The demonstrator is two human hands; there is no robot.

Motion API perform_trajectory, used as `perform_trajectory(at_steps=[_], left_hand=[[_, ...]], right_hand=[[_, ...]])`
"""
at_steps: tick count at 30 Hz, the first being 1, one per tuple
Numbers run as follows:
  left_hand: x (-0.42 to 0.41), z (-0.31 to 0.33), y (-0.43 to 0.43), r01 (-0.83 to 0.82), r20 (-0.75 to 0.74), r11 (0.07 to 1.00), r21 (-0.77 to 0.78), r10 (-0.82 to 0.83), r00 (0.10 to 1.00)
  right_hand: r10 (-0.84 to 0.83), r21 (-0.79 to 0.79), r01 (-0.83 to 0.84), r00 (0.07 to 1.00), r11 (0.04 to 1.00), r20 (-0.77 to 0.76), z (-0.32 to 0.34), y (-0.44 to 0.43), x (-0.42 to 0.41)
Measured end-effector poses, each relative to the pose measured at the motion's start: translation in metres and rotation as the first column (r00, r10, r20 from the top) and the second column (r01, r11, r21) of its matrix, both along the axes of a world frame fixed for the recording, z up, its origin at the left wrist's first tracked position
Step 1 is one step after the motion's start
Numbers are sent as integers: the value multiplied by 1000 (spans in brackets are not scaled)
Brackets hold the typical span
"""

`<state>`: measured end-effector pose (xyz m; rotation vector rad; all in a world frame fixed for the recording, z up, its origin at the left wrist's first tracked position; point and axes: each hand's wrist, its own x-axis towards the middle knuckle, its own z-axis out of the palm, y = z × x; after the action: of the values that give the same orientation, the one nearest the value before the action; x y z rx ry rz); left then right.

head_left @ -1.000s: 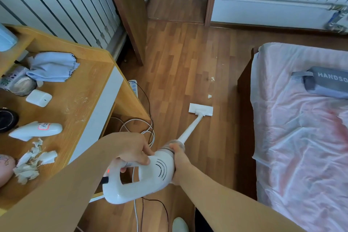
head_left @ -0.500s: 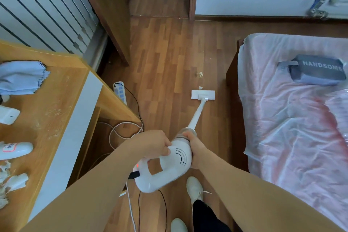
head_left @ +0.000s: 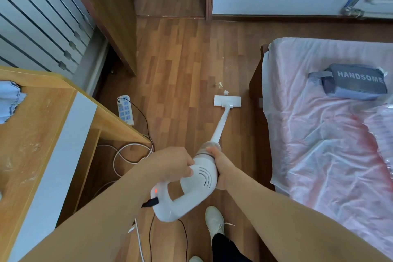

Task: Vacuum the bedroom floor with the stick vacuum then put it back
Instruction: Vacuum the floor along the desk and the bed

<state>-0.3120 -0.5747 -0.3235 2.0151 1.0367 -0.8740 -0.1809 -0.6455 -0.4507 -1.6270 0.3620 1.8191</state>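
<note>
Head view showed me the white plastic stick vacuum (head_left: 197,178) held in both hands above the brown wood-plank floor (head_left: 180,70). My left hand (head_left: 170,165) gripped the top of the looped handle, fingers curled tight around it. My right hand (head_left: 223,168) wrapped the motor body just below the clear dust cup, fingers clamped on it. An orange light glowed on the handle just above a black plug.

The white tube slanted forward to the flat white rectangular floor head (head_left: 227,101), which sat on the planks near the bed's corner. A small white paper scrap (head_left: 225,92) lay right at its front edge, and pale crumbs (head_left: 220,85) lay just beyond.

The bed with a pink sheet under clear plastic (head_left: 319,144) filled the right side, with a grey fabric pouch (head_left: 357,83) on it. At left stood the light wooden counter (head_left: 32,134), with a white-and-blue power strip (head_left: 126,110) on the floor beside its far end.
</note>
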Motion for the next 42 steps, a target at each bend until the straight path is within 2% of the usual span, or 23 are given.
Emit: perform_trajectory(at_steps=[4,11,20,30,37,42], left_hand=[[-16,0,-12,-48,48,996,69,45,998],[-14,1,4,-160,90,985,64,154,984],[13,-3,45,-57,60,998,38,54,997],[14,-5,23,39,44,998,-54,-37,998],[-19,-1,-12,38,-26,992,-117,-42,999],[-64,12,-41,-1,-62,995,-104,-6,998]], right_hand=[[-36,19,36,998,999,41,-4,-4,-12],[-15,82,9,996,997,82,-6,24,-3],[-13,25,11,997,1000,73,-4,52,15],[-61,-59,64,997,996,48,0,18,11],[-74,-111,72,997,991,-14,9,-28,-24],[-74,-126,67,996,990,-48,17,-58,-69]])
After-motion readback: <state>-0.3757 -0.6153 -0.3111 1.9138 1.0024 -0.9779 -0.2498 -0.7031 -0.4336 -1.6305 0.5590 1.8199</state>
